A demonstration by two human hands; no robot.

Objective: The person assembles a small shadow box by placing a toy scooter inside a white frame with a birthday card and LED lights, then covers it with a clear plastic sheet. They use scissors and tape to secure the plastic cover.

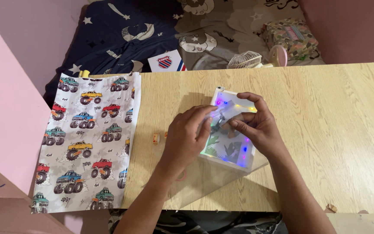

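We have both hands on the lit frame box (232, 130) mid-surface (325, 130): left hand (187, 134) flat on its clear film, right hand (256, 125) pinching a small piece. Truck-print wrapping paper (87, 138) lies unused, left.

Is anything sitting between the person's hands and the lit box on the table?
Nothing visible. The left hand and the right hand both rest directly on the white lit box, fingertips meeting over its clear front. The truck-print paper lies apart, to the left.
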